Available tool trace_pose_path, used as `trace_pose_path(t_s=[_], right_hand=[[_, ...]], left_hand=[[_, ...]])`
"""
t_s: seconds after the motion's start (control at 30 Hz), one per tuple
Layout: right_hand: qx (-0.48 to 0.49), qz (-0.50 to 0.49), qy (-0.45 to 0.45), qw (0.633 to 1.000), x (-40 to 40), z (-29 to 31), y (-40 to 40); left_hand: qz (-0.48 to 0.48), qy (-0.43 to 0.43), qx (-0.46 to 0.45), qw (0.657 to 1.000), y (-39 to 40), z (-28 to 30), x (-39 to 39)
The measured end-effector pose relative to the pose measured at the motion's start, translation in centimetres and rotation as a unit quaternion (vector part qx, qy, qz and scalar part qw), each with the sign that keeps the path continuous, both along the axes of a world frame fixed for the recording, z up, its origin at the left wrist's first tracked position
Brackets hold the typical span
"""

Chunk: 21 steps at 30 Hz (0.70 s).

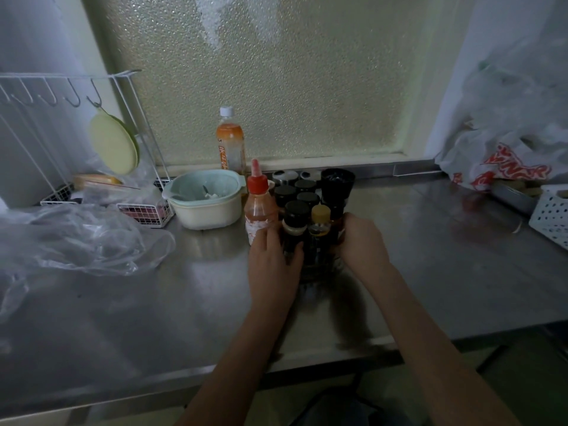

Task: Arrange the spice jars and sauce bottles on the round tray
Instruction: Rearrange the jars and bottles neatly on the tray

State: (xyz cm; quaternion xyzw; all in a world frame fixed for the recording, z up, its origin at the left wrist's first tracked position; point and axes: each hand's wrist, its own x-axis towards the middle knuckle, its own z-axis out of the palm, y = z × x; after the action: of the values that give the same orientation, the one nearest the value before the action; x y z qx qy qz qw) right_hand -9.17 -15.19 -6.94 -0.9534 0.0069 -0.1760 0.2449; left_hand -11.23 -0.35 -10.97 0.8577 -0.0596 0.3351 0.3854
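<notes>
A tight cluster of several black-capped spice jars (304, 192) and bottles stands mid-counter. At its front are a dark bottle with a black cap (295, 219) and a smaller bottle with a tan cap (320, 221). A red squeeze sauce bottle (259, 204) stands at the cluster's left, and a tall black grinder (337, 186) at its right rear. My left hand (273, 265) wraps round the dark bottle's lower body. My right hand (361, 238) cups the cluster's right side; what its fingers hold is hidden. The round tray is hidden beneath the bottles.
A pale bowl (209, 198) sits left of the cluster, an orange drink bottle (230, 139) behind it. A white wire rack (76, 118) and crumpled clear plastic (76, 241) fill the left. A printed plastic bag (507, 155) and white perforated basket (550, 216) are at right.
</notes>
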Motion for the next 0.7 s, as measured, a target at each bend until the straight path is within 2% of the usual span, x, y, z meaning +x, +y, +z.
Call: trace_pose_path(t_s=[0.07, 0.13, 0.27, 0.37, 0.47, 0.57, 0.7], right_hand=[[-0.019, -0.003, 0.021, 1.000, 0.3, 0.1, 0.3], [-0.022, -0.004, 0.031, 0.999, 0.4, 0.1, 0.4], [0.002, -0.010, -0.007, 1.000, 0.1, -0.4, 0.4], [0.029, 0.021, -0.013, 0.999, -0.1, -0.6, 0.4], [0.093, 0.040, -0.026, 0.995, -0.7, -0.5, 0.5], [0.139, -0.002, -0.090, 0.986, -2.0, -1.3, 0.8], [0.143, 0.053, -0.055, 0.987, -3.5, -2.3, 1.8]], left_hand=[[0.011, 0.003, 0.036, 0.999, 0.0, -0.1, 0.1], [0.018, 0.003, 0.036, 0.999, -0.1, 0.1, 0.1], [0.025, -0.010, 0.025, 0.999, -0.3, 0.2, 0.0], [0.046, -0.011, 0.033, 0.998, -0.2, 0.0, 0.0], [0.042, 0.002, -0.018, 0.999, 0.0, -0.1, -0.3], [0.031, -0.003, -0.056, 0.998, 0.2, -0.2, -0.3], [0.031, -0.007, -0.053, 0.998, 0.8, -0.4, -0.1]])
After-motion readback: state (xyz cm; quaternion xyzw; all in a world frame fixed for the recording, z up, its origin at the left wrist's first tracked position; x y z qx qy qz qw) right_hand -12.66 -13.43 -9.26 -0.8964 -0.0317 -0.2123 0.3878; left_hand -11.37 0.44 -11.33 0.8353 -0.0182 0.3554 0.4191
